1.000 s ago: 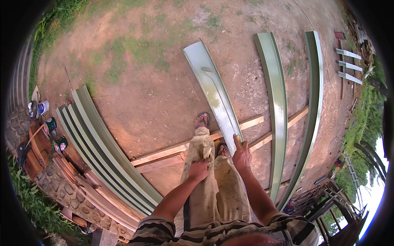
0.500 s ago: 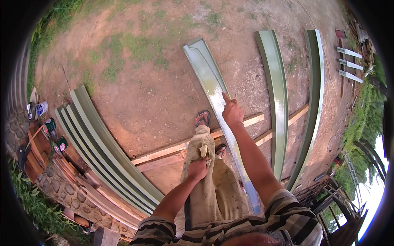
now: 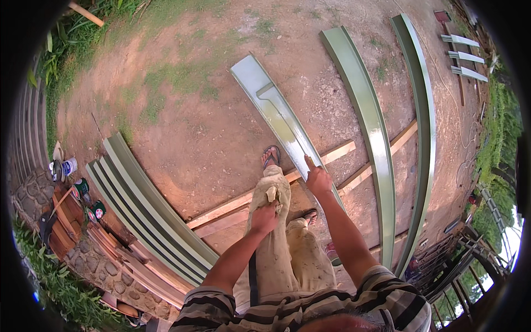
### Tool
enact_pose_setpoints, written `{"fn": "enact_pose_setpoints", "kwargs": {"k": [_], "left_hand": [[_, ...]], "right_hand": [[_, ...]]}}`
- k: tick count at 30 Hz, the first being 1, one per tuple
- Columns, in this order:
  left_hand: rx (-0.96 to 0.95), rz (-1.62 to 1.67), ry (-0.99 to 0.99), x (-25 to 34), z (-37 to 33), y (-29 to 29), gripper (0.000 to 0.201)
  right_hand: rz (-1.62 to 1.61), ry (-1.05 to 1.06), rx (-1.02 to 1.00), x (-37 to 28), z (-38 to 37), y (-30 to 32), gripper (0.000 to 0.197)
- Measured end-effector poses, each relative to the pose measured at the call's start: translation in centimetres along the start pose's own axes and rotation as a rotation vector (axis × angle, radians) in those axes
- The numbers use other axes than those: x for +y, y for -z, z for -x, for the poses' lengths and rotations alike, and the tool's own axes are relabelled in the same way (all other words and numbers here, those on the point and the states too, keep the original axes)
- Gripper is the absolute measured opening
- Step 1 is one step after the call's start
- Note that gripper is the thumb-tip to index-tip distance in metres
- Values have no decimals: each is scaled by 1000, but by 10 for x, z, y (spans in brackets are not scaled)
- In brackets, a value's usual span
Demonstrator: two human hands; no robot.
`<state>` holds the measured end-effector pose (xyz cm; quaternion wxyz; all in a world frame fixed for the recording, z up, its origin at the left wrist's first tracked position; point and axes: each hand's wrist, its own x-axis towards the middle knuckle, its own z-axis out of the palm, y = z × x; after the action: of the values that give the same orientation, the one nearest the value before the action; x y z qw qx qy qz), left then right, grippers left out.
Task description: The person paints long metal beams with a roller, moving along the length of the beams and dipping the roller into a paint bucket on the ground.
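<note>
In my right hand (image 3: 319,181) is the handle of a paint roller (image 3: 266,89), my fingers closed round it. The roller's thin frame runs away from me, and its head rests inside a green metal channel (image 3: 246,68) with raised edges. Wet-looking shine covers part of that channel's inner face. My left hand (image 3: 265,217) is closed at my trouser leg on a crumpled beige cloth (image 3: 271,193); whether this is a loose rag or trouser fabric is unclear. Below the right hand, my forearm hides part of the channel.
Two more green channels (image 3: 354,77) (image 3: 416,72) lie to the right across wooden beams (image 3: 332,152). Several channels (image 3: 160,199) are stacked at left, near paint cans (image 3: 97,211) and a white bucket (image 3: 69,165). Short metal pieces (image 3: 466,56) lie far right. My sandalled feet (image 3: 271,156) straddle a beam.
My right hand has come nearer to me, drawing the roller along the channel, so its head now shows farther from the far end. My left hand keeps its grip. The whole view has shifted.
</note>
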<state>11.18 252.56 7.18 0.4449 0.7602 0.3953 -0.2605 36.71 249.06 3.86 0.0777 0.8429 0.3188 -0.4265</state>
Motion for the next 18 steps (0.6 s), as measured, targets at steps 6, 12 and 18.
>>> {"fn": "enact_pose_setpoints", "kwargs": {"k": [6,12,18], "left_hand": [[-5,-92,17,22,18,-34,41],[36,-261,27,39,55,-122,42],[-16,-434,16,63,90,-195,40]], "right_hand": [[-19,-36,0,119,91,-64,71],[-86,-69,62,260,193,-147,70],[-106,-116,118,420,320,-231,61]]}}
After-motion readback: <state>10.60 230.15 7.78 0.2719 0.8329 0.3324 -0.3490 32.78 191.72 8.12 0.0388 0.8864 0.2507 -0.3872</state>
